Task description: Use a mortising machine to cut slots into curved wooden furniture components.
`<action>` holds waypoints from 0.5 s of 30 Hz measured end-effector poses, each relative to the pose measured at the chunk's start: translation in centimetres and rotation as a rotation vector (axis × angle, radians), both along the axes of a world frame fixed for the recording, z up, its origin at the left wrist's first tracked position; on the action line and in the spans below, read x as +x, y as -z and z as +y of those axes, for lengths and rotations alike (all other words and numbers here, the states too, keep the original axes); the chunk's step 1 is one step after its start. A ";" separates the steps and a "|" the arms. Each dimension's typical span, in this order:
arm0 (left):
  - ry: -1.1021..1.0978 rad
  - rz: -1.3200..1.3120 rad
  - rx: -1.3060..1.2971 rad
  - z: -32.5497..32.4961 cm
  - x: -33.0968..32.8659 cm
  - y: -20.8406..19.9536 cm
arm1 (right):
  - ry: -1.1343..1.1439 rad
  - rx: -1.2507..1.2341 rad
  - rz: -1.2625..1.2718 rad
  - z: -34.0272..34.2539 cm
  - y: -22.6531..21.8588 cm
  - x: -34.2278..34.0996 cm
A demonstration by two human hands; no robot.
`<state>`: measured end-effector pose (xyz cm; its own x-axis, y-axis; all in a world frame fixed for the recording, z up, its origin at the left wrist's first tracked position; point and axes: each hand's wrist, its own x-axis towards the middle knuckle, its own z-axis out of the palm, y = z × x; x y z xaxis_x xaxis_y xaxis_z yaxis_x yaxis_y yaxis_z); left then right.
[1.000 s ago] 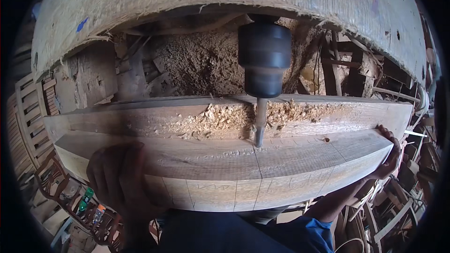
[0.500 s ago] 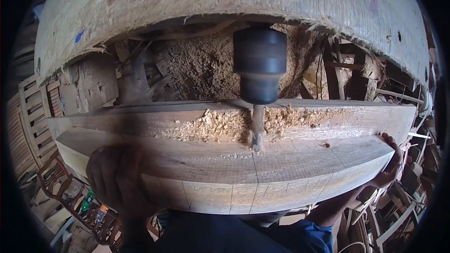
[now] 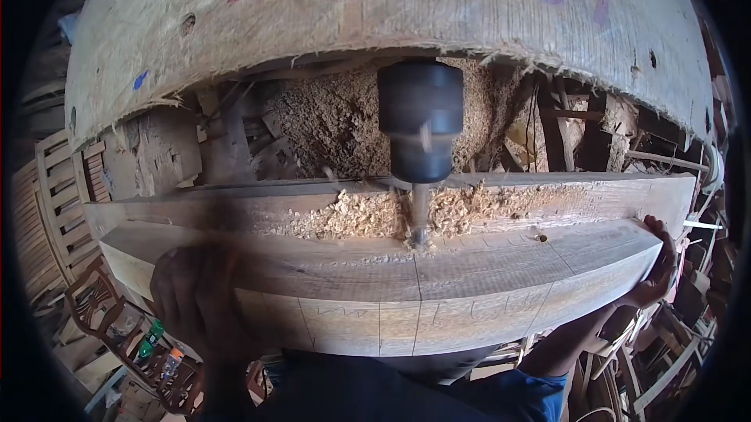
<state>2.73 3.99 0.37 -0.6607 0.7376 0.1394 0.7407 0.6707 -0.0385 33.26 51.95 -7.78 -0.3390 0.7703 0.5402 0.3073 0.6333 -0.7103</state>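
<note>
A thick curved wooden piece [image 3: 485,265] with pencil lines lies across the view in front of me. My left hand [image 3: 195,289] is closed over its near edge on the left, in shadow. At the far right, my right hand [image 3: 657,269] has its fingers wrapped round the end of the same piece. Between my hands a black drill chuck [image 3: 421,117] hangs from above. Its spinning bit [image 3: 420,211] meets the top of the wood just above a pencil line, with the tip sunk among shavings. A small drilled hole [image 3: 541,238] shows to the right.
Behind the wood runs an upright wooden fence [image 3: 610,195] heaped with wood shavings [image 3: 360,215]. A worn wooden board [image 3: 375,23] with painted marks overhangs the drill. Sawdust [image 3: 328,125] is piled beyond. Chair frames [image 3: 117,328] and bottles [image 3: 151,338] are at lower left; scrap wood [image 3: 673,351] lies at right.
The chuck sits closer to the wood and the bit goes deeper. Chips now fly around the bit. The view has shifted slightly; both hands keep their places on the wood.
</note>
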 end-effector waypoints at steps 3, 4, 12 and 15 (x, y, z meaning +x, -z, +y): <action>-0.019 0.009 -0.020 0.2 0.0 0.0 | -0.083 -0.191 0.110 1.3 -0.3 -0.4; -0.031 0.016 -0.031 0.3 0.0 0.1 | -0.120 -0.232 0.131 1.8 -0.4 -0.5; -0.067 0.010 0.001 0.6 0.2 0.4 | -0.255 -0.412 0.197 4.3 -0.3 -1.8; -0.092 0.026 -0.004 0.6 0.3 0.4 | -0.307 -0.444 0.231 4.7 -0.3 -2.5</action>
<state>3.08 4.60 -0.05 -0.7217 0.6747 0.1550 0.6749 0.7355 -0.0596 30.73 56.60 -7.43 -0.4941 0.8249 0.2746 -0.0378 0.2951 -0.9547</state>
